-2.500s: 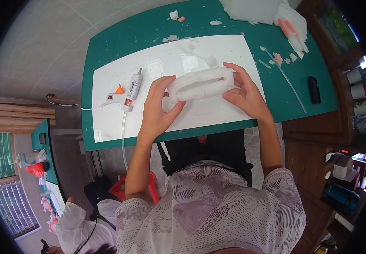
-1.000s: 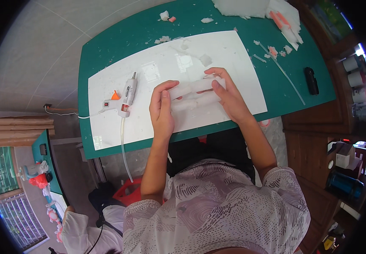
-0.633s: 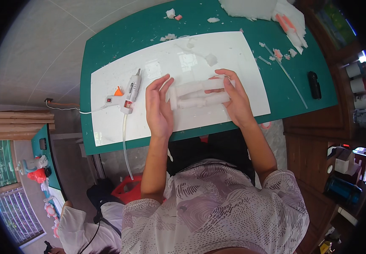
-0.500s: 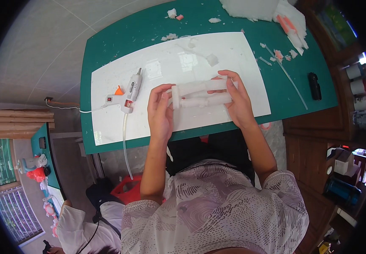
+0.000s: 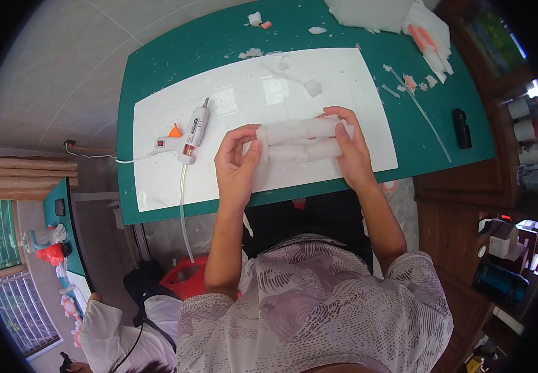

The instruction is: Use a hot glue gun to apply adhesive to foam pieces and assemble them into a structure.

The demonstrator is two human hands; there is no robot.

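Observation:
Between my hands is a white padded frame (image 5: 300,151), made of soft-looking rolls lying side by side and joined at the ends. My left hand (image 5: 236,160) grips its left end, thumb in front and fingers behind. On the other end, my right hand (image 5: 352,151) has its thumb on the near side and its fingers curled over the far side. The frame is held over a glossy white board (image 5: 176,186). A white glue gun (image 5: 195,133) with an orange trigger lies on the board to the left, a clear glue stick trailing from its back.
The board rests on a green table (image 5: 207,43). White wadding (image 5: 375,13) lies at the back right, with pink and white scraps (image 5: 409,82) nearby. A thin clear stick (image 5: 427,118) and a black object (image 5: 462,128) are at right. Another person (image 5: 126,323) sits at lower left.
The frame has turned slightly in my hands, so the gap between its rolls shows less. My left thumb has shifted right onto its end.

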